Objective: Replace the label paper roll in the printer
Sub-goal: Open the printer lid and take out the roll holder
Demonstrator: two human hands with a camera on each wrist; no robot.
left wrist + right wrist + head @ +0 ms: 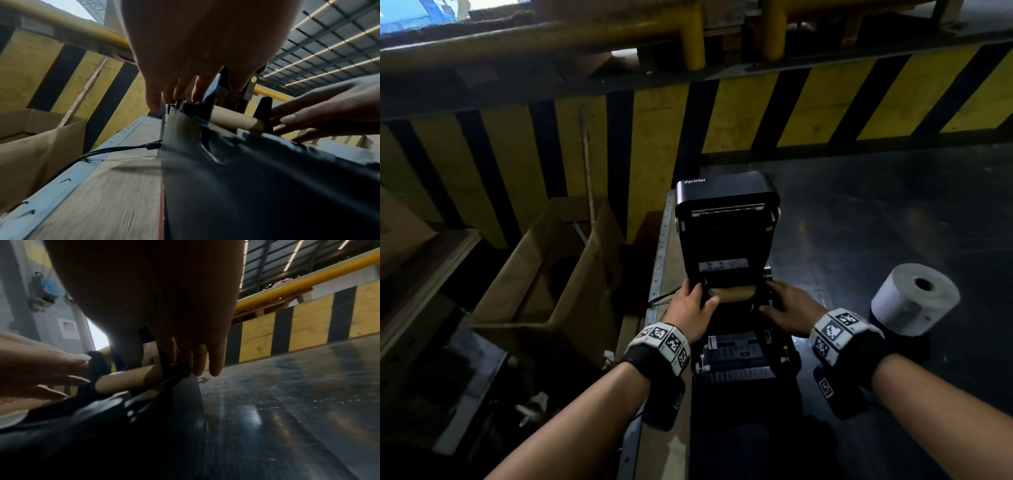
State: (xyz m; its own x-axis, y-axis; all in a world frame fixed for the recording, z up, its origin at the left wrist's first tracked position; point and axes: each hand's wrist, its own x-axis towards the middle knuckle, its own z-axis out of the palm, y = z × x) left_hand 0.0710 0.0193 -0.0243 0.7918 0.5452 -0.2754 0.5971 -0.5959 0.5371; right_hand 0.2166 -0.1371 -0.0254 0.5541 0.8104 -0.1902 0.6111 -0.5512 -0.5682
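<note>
A black label printer point(726, 205) stands on the table with its lid raised. In its bay lies a bare brown cardboard core point(732, 294), held between two black roll guides. My left hand point(700, 291) pinches the left guide point(207, 100), fingers outside and thumb inside. My right hand point(770, 298) pinches the right guide point(164, 356) the same way. The core point(234, 119) point(123, 379) sits between both hands, and neither hand touches it. A full white label roll point(914, 298) stands on end on the dark tabletop, right of the printer.
An open cardboard box point(551, 267) sits below the table's left edge. A black cable point(115, 148) runs from the printer's left side over the metal edge strip point(659, 260). A yellow-and-black striped barrier point(756, 113) stands behind. Dark tabletop point(876, 212) stretches right.
</note>
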